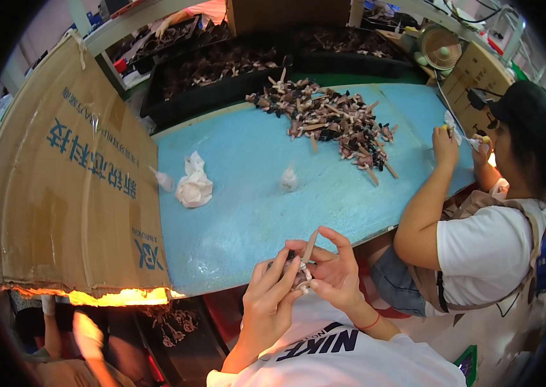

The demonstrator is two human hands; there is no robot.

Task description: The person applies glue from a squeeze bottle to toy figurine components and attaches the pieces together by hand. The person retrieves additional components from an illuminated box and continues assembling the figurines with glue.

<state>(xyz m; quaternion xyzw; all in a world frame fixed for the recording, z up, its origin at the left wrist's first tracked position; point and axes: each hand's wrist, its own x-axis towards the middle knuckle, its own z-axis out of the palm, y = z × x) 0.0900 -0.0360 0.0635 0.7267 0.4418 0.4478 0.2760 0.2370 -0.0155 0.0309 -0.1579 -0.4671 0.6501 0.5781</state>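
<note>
Just beyond my lap, both hands are closed on a small painted figurine [301, 278] in brownish pink, black and white, with a flat tan stick [310, 246] standing up from it. My left hand [266, 304] grips it from the left, fingers curled over its side. From the other side, my right hand [340, 277] pinches it near the thumb, its forefinger arched by the stick's tip. Fingers cover much of the figurine. On the blue tabletop [234, 226] stands a small translucent bottle [289, 180]; a crumpled white tissue [194, 183] and another pale bottle [164, 180] lie left.
A heap of similar figurines [334, 119] on sticks covers the table's far side. Black trays [157, 106] with more stand behind. A tall cardboard box [73, 174] walls off the left. At right, a co-worker [498, 238] handles something white near a fan [440, 48].
</note>
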